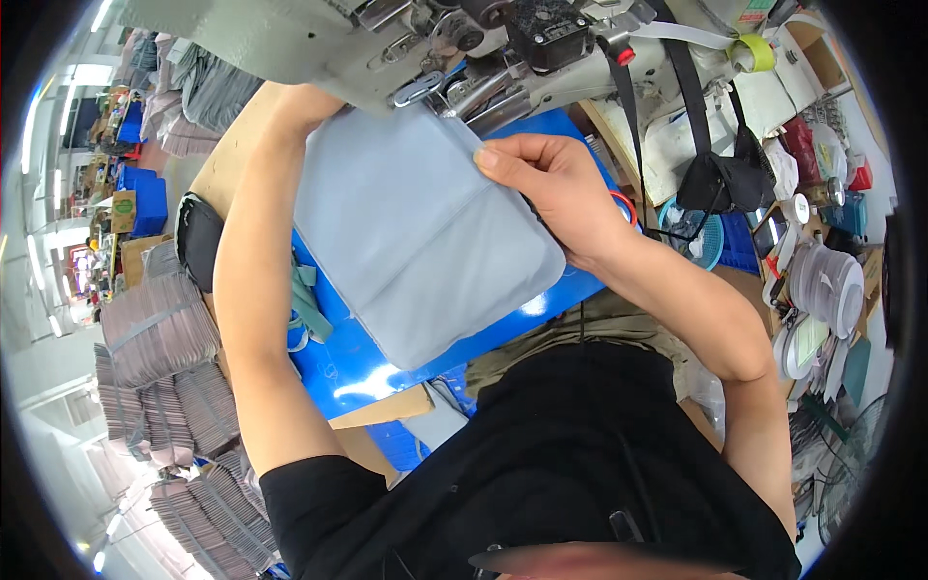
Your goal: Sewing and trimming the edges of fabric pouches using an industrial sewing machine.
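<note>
A light blue-grey fabric piece (416, 242) with rounded corners and a seam across it lies on the blue table top (522, 324). Its far edge runs under the presser-foot area of a sewing machine (522, 58). My right hand (556, 188) pinches the right edge of the fabric between thumb and fingers, close to the machine's metal parts. At the far left corner of the fabric is my left hand (307, 106); the machine's body hides its fingers, so their hold does not show.
Left of my arm stand bundled stacks of fabric pieces (159, 324) and a black rounded object (199, 242). A green strap (307, 304) lies on the table's left side. To the right are a blue basket (706, 242), white tape spools (826, 290) and a hanging black strap (686, 87).
</note>
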{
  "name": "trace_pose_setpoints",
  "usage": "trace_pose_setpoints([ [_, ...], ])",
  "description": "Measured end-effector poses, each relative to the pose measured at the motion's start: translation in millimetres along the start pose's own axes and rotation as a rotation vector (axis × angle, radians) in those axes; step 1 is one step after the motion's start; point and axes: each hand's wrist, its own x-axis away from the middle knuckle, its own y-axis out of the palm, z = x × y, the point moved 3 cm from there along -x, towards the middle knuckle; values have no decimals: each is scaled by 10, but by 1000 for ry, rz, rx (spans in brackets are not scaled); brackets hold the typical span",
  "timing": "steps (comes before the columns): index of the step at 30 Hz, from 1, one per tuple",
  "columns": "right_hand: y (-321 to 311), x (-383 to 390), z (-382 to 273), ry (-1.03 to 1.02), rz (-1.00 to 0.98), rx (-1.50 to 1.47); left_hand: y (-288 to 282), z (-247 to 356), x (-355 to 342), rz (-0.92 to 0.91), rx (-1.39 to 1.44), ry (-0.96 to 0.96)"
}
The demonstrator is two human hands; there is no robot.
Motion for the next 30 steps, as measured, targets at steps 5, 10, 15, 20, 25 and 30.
trace_pose_setpoints([
  [5, 94, -223, 23, 14, -20, -36, -80, -152, 8, -86, -321, -36],
  [10, 42, -346, 87, -17, 21, -82, 357, 499, 512, 567, -266, -2],
  [15, 35, -350, 97, -55, -8, 24, 1309, 1634, 1436, 513, -408, 241],
  [20, 4, -30, 127, -450, -25, 400, 1232, 1466, 1527, 752, -247, 172],
  [25, -12, 10, 229, -481, 78, 340, 1208, 1555, 1414, 662, -328, 281],
  [30, -61, 54, 383, -328, 44, 25, 1308, 1662, 1321, 522, -482, 374],
])
